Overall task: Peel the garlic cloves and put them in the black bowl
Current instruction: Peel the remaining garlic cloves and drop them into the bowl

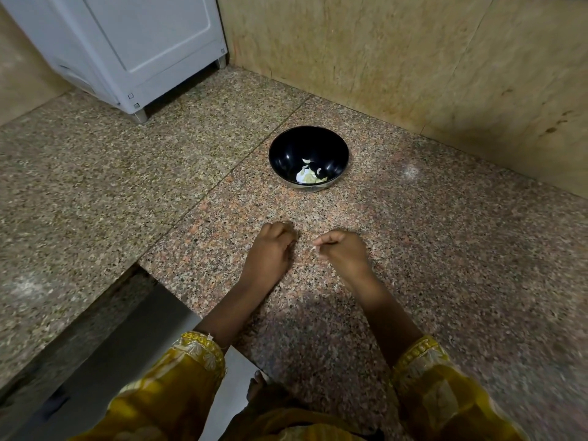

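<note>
Right hand (pixel 345 254) pinches a small white bit (pixel 313 248) at its fingertips; left hand (pixel 270 249) just beside it, fingers curled, contents hidden; both over a granite worktop (pixel 445 249); black bowl (pixel 286 152) stands well beyond them, garlic (pixel 307 177) inside, near the wall (pixel 381 58); worktop edge drops away lower left; white appliance (pixel 127 43) back left.

left sleeve (pixel 171 386): mustard-yellow, embroidered gold-bead cuff (pixel 203 343) | right sleeve (pixel 439 396): same fabric, same cuff | both end mid-forearm
</note>
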